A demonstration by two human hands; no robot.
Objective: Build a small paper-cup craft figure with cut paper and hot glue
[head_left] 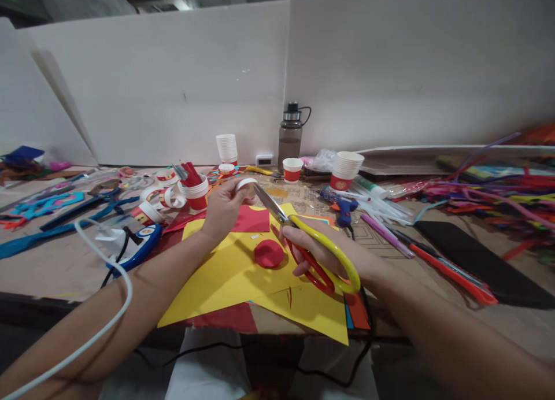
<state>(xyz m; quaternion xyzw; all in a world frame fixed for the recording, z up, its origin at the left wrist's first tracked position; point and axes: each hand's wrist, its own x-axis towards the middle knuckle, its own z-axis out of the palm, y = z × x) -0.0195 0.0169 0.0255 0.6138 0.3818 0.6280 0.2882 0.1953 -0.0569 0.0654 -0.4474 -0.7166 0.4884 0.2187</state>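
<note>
My left hand (pixel 222 208) pinches a small curved white piece (pixel 246 182), perhaps cut from a paper cup; the fingers hide part of it. My right hand (pixel 313 245) grips scissors (pixel 323 244) with one yellow and one red handle. Their blades point up and left, the tips close to the white piece; whether they touch it I cannot tell. Below the hands, a red paper disc (pixel 269 254) lies on yellow paper sheets (pixel 217 284), with a larger red paper piece (pixel 251 219) behind it.
Behind stand paper cup stacks (pixel 346 170), a single paper cup (pixel 292 170) and a water bottle (pixel 290 135). A blue glue gun (pixel 346 211), a red utility knife (pixel 455 273) and a black flat case (pixel 481 261) lie right. A white cable (pixel 125 296) crosses my left forearm.
</note>
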